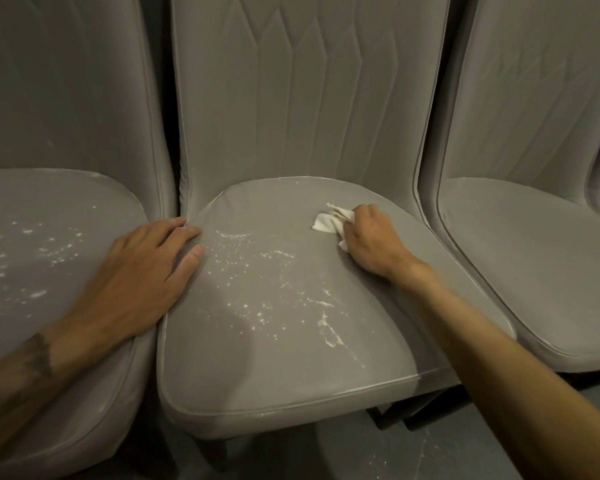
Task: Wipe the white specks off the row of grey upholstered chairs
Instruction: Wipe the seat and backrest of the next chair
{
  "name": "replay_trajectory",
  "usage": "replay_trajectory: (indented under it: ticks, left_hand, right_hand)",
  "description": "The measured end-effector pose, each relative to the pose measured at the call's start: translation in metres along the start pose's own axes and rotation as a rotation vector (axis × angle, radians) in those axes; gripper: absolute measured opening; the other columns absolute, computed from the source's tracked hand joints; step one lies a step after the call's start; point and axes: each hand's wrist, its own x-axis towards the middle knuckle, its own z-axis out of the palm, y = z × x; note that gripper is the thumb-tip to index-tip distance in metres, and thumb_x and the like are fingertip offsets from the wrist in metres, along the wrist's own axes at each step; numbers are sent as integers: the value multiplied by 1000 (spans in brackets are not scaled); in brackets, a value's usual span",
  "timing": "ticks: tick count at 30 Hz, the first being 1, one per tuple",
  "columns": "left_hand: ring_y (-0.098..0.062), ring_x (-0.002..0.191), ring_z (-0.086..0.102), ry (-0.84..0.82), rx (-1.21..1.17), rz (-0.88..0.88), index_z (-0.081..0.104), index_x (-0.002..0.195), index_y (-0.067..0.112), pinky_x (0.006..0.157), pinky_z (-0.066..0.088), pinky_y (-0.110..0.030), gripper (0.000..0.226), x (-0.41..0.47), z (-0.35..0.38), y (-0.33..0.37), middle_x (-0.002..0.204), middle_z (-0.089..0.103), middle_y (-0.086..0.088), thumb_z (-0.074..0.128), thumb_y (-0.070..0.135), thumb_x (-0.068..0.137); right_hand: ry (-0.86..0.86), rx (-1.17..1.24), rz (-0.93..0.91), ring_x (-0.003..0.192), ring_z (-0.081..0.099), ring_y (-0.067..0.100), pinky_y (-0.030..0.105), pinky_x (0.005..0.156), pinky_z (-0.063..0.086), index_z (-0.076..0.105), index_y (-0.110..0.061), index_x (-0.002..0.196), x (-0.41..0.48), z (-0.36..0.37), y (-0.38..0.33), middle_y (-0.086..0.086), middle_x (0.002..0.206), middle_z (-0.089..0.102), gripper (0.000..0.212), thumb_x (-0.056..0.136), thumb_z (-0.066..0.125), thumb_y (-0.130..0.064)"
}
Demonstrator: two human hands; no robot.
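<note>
The middle chair (257,375) is showing grey upholstery with white specks (260,315) scattering across its seat; its backrest (309,98) is carrying stitched zigzag lines. The left chair (84,192) is showing the same grey and speckling. The cloth (328,221) is appearing off-white. The chair legs (388,415) are showing black.

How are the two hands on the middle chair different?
The left hand lies flat with straight fingers, while the right hand is curled. The left hand holds nothing, but the right hand grips a white cloth. The left hand rests at the left edge of the middle chair's seat, and the right hand is near its back right. Both hands are bare and touch that seat, which is dotted with white specks.
</note>
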Motion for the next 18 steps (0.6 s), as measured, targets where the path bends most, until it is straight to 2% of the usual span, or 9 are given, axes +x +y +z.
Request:
replay_trajectory:
  ticks: [2,4,6,7,10,12,15,18]
  left_hand:
    - [-30,134,51,-6,-3,-2,56,144,22,112,39,-50,65,0,0,0,150,53,-5,21,58,102]
    - [-30,136,51,-13,-10,-8,55,145,22,113,38,-50,67,1,0,0,151,53,-5,20,59,102]
    - [-30,136,51,-12,-9,-7,56,145,22,113,38,-51,67,1,0,0,151,53,-5,20,59,102]
    - [-30,136,51,-11,-8,-6,56,144,22,113,38,-51,67,1,1,0,151,53,-5,20,59,102]
    - [-28,135,52,-2,-1,-3,56,144,23,112,39,-50,64,1,1,-1,151,53,-3,22,58,103]
    - [-27,135,51,1,-5,-9,56,144,24,111,39,-50,62,1,2,-2,151,53,-1,22,58,103]
    - [-25,135,50,8,-17,-17,56,142,27,111,38,-50,60,3,5,-4,151,53,1,23,58,103]
    - [-24,135,50,7,-18,-12,56,144,27,112,39,-49,60,3,6,-6,151,53,1,24,59,104]
  right_hand:
    - [-11,60,-140,101,48,39,47,91,36,51,1,110,-16,11,-16,23,116,52,23,103,43,-20]
    - [-36,157,-333,93,45,29,39,85,35,49,-7,104,-42,15,-23,13,107,50,21,103,41,-26]
    - [-61,156,-401,91,44,25,36,83,34,49,-9,104,-43,10,-13,10,105,50,20,104,41,-27]
    - [-51,119,-369,95,46,29,39,86,35,51,-6,107,-32,7,-6,14,109,51,20,104,42,-24]
    - [-32,49,-66,108,48,39,44,93,38,51,5,113,14,0,12,26,122,51,26,105,41,-17]
    - [-15,8,-20,111,48,42,44,94,36,50,6,116,26,4,1,28,125,51,28,104,43,-17]
    - [-34,91,-230,103,48,38,45,92,35,51,2,109,4,20,-28,24,116,52,23,103,45,-19]
    - [-72,180,-439,92,44,27,37,83,34,50,-8,104,-20,23,-35,12,106,51,19,104,42,-25]
